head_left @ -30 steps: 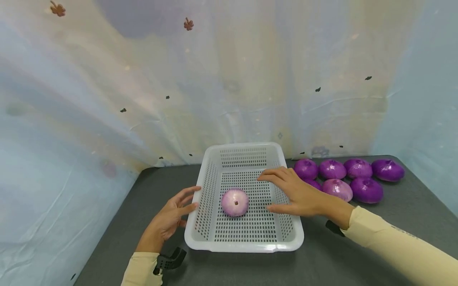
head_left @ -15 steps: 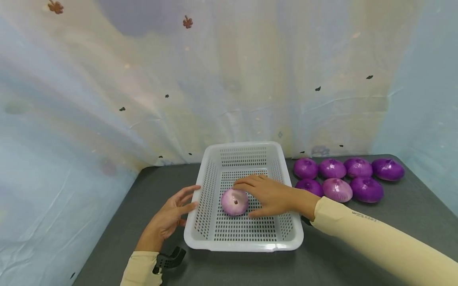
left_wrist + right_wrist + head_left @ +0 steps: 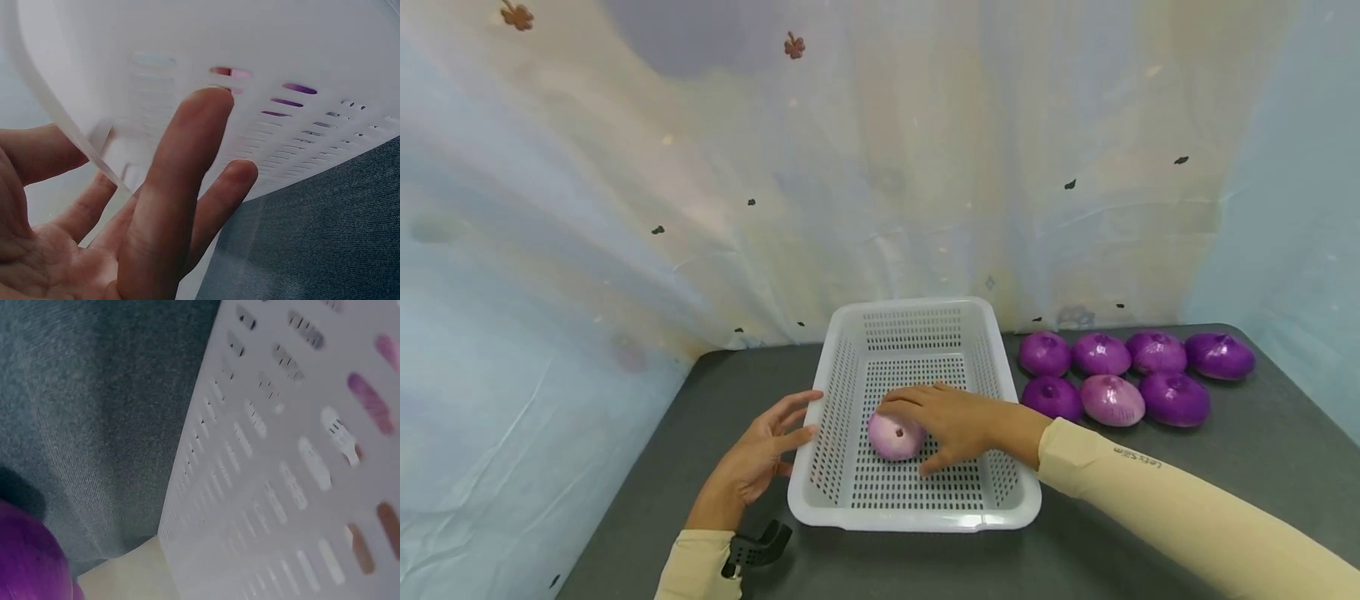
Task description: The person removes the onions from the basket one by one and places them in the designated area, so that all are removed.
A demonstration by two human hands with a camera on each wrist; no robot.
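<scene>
A pale purple onion (image 3: 895, 438) lies inside a white slotted plastic basket (image 3: 913, 521), left of its middle. My right hand (image 3: 951, 421) reaches in over the basket's right side. Its fingers lie over the onion's upper right part, while the thumb stands apart from the onion. In the right wrist view the basket's slotted wall (image 3: 281, 481) hides most of that hand. Beside the basket's left side, my left hand (image 3: 760, 454) touches the rim with spread fingers. The left wrist view has its fingers (image 3: 165, 200) up against the basket's outer wall (image 3: 262, 37).
To the right of the basket, several darker purple onions (image 3: 1157, 352) and one lighter onion (image 3: 1112, 400) sit in two rows on the dark grey table (image 3: 910, 575). A patterned curtain (image 3: 880, 167) hangs behind the table.
My right hand has moved left and down from the basket's right side onto the onion, which has shifted slightly toward me. The left hand has stayed at the rim.
</scene>
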